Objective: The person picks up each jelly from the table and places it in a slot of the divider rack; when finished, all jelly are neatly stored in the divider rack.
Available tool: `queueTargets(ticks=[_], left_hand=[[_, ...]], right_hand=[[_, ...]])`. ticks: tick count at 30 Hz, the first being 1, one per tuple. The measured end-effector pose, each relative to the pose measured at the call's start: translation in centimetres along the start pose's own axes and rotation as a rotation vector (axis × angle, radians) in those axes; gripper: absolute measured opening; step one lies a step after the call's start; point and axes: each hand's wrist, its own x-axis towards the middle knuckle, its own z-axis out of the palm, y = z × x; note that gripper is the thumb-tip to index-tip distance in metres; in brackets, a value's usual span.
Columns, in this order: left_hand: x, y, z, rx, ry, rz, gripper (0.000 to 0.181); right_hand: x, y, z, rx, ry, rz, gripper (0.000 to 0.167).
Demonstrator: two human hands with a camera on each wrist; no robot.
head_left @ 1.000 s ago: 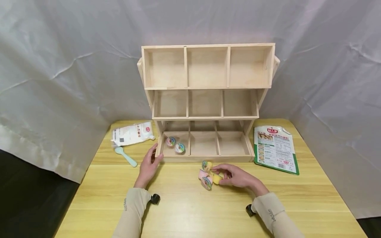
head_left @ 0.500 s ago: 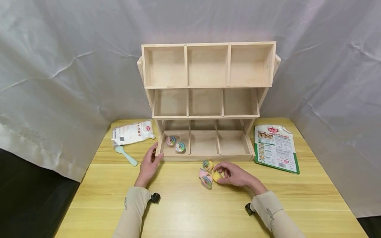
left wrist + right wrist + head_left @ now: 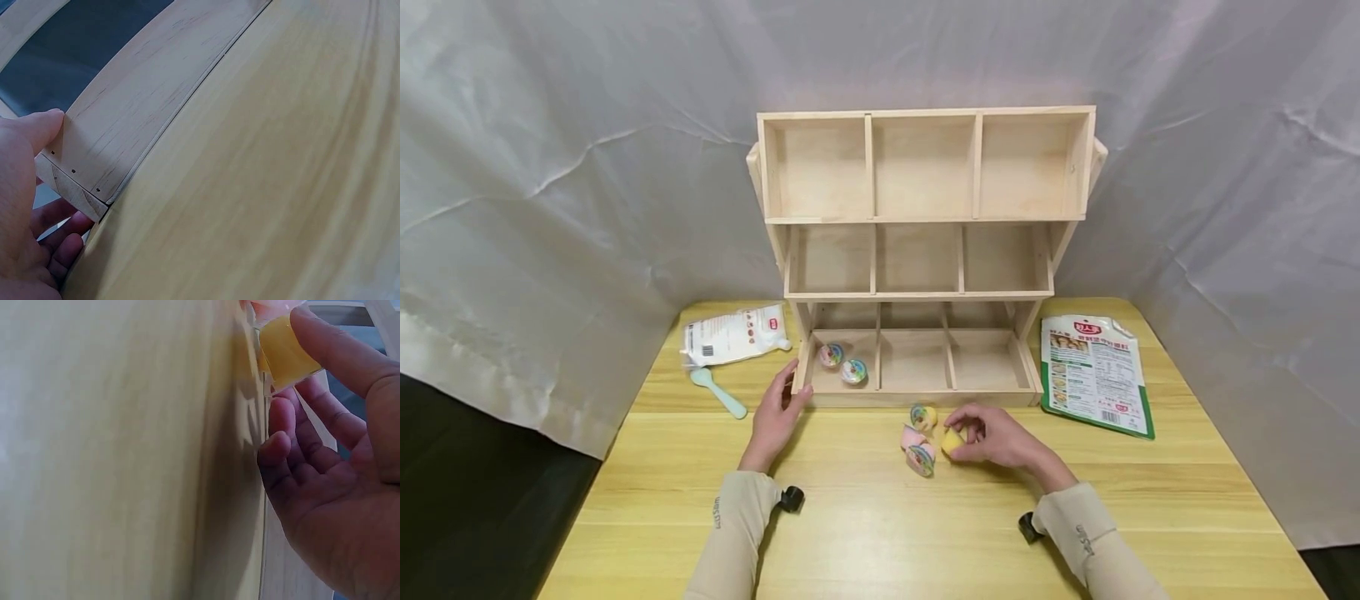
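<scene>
My right hand (image 3: 996, 437) pinches a yellow jelly cup (image 3: 952, 442) between thumb and fingers, low over the table. In the right wrist view the yellow cup's side shows under the thumb. Just left of it lie another yellow jelly cup (image 3: 923, 417) and pink jelly cups (image 3: 920, 458), close together. My left hand (image 3: 775, 421) grips the lower left front corner of a three-tier wooden shelf (image 3: 917, 400), thumb on the front board and fingers round the side. Two jelly cups (image 3: 853, 372) sit in the bottom left compartment, lids up.
A white spouted pouch (image 3: 733, 336) and a pale green spoon (image 3: 718, 394) lie left of the shelf. On its right is a flat green-and-white food packet (image 3: 1096, 375). Grey cloth (image 3: 925, 58) hangs behind and at both sides of the table (image 3: 880, 533).
My right hand has closed its fingers on the yellow jelly cup and drawn it slightly right, away from the others. The left hand stays on the shelf corner.
</scene>
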Motion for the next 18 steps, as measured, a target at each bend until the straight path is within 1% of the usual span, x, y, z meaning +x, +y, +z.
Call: queueTargets(ticks=[3,7,12,18], left_hand=[[0.0,0.0,0.0,-0.002,0.001,0.002,0.065],[0.0,0.0,0.0,-0.003,-0.001,-0.005,0.066],[0.0,0.0,0.0,-0.003,-0.002,-0.009,0.066],[0.0,-0.1,0.0,0.0,-0.002,0.001,0.066]], right_hand=[[0.1,-0.2,-0.1,0.011,0.021,0.008,0.044],[0.2,-0.8,-0.1,0.015,0.048,-0.004,0.043],[0.4,-1.7,-0.1,0.071,0.078,0.01,0.046],[0.4,-2.5,-0.1,0.124,0.115,0.03,0.052]])
